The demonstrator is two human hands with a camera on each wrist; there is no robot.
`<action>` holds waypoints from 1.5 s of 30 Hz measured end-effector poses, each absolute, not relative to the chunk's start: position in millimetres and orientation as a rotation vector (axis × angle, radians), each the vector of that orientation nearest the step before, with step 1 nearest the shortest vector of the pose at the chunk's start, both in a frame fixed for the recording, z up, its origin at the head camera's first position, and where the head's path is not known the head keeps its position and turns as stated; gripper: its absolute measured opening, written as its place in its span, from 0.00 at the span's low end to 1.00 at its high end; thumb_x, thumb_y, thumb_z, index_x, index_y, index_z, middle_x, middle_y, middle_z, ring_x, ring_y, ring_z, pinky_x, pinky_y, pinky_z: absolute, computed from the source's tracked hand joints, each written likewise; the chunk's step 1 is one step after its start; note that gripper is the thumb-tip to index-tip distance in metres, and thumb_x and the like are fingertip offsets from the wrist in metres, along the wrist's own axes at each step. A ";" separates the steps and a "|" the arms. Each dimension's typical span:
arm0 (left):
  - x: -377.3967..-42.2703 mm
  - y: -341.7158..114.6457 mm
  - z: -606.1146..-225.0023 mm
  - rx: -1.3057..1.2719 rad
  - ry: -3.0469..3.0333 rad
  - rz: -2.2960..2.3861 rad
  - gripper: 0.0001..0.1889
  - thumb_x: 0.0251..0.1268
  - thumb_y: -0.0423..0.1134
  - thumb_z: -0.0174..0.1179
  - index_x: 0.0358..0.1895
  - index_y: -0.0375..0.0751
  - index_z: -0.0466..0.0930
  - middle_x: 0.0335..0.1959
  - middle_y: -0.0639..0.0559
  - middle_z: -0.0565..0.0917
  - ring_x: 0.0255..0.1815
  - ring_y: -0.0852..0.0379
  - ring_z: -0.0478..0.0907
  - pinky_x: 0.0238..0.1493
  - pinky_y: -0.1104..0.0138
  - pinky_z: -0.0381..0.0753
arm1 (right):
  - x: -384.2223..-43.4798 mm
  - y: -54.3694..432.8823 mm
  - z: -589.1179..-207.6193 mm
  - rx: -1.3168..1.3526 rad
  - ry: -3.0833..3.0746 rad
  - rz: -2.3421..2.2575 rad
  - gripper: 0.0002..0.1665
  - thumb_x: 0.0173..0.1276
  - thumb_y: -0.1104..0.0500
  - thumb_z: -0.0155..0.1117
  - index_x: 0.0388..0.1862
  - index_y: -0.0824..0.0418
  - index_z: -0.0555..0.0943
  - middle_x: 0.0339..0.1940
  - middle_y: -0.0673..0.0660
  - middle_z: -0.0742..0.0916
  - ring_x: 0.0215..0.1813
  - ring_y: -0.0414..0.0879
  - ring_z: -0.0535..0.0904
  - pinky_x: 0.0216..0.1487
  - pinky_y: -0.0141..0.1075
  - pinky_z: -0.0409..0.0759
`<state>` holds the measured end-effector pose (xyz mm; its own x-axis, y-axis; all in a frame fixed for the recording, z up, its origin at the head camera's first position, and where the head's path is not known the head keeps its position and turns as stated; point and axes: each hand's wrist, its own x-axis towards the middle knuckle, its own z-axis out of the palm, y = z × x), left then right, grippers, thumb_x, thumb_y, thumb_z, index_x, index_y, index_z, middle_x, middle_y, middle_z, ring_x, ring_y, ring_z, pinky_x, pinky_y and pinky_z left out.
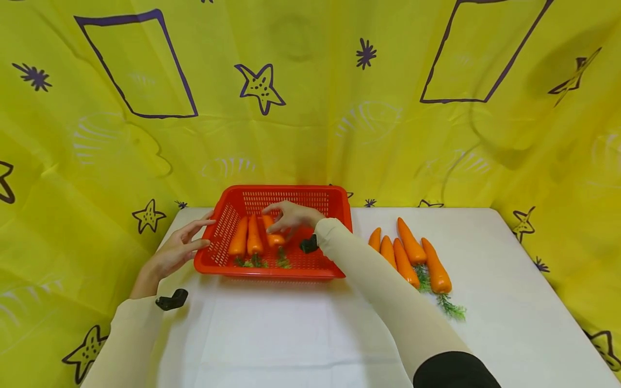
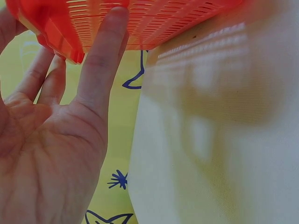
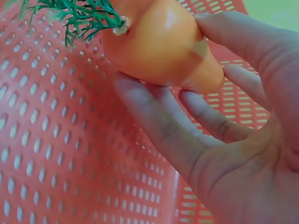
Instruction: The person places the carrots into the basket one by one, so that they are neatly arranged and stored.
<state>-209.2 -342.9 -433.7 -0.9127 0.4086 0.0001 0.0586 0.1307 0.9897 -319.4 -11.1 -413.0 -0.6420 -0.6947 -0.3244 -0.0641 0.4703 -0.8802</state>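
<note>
A red plastic basket [image 1: 269, 272] with slotted walls stands at the back of the white table. Inside, my right hand [image 1: 294, 215] grips an orange carrot [image 1: 275, 238] with a green leafy top. In the right wrist view, thumb and fingers go round this carrot [image 3: 154, 42], its leaves [image 3: 88, 18] pointing away from the palm. Two more carrots, one at the left [image 1: 239, 240] and one beside it [image 1: 254, 237], lie side by side in the basket. Against the basket's left side, my left hand [image 1: 177, 250] rests with fairly straight fingers; its thumb [image 2: 100, 60] touches the slotted wall.
Several carrots [image 1: 407, 258] with green tops lie on the table [image 1: 504, 302] right of the basket, some partly hidden by my right forearm. A yellow patterned curtain [image 1: 310, 134] hangs close behind the basket and along both sides.
</note>
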 end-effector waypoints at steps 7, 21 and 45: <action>-208.5 -342.4 -433.3 0.448 2.141 1.852 0.27 0.77 0.28 0.54 0.76 0.37 0.63 0.86 0.52 0.40 0.83 0.34 0.34 0.57 0.67 0.81 | -319.4 -22.2 -426.4 -0.578 2.006 -1.194 0.41 0.67 0.61 0.74 0.78 0.56 0.70 0.55 0.62 0.82 0.37 0.51 0.84 0.38 0.45 0.88; -209.5 -343.3 -434.1 0.455 2.138 1.867 0.27 0.78 0.27 0.53 0.76 0.35 0.63 0.86 0.53 0.41 0.83 0.36 0.36 0.57 0.66 0.81 | -316.1 -29.2 -435.0 -0.496 1.970 -1.226 0.42 0.66 0.58 0.76 0.77 0.56 0.70 0.44 0.60 0.86 0.32 0.49 0.83 0.35 0.44 0.88; -207.5 -341.3 -432.2 0.447 2.144 1.864 0.27 0.77 0.28 0.54 0.75 0.36 0.64 0.86 0.52 0.40 0.83 0.36 0.34 0.57 0.68 0.80 | -307.2 -33.9 -435.6 -0.531 2.059 -1.168 0.41 0.66 0.58 0.76 0.76 0.56 0.71 0.40 0.59 0.83 0.29 0.49 0.81 0.33 0.42 0.87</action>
<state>-207.5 -341.3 -432.2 -0.9175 0.3978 0.0021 0.0576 0.1275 0.9902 -307.2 -33.9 -435.6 -0.6709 -0.6416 -0.3718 -0.0100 0.5092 -0.8606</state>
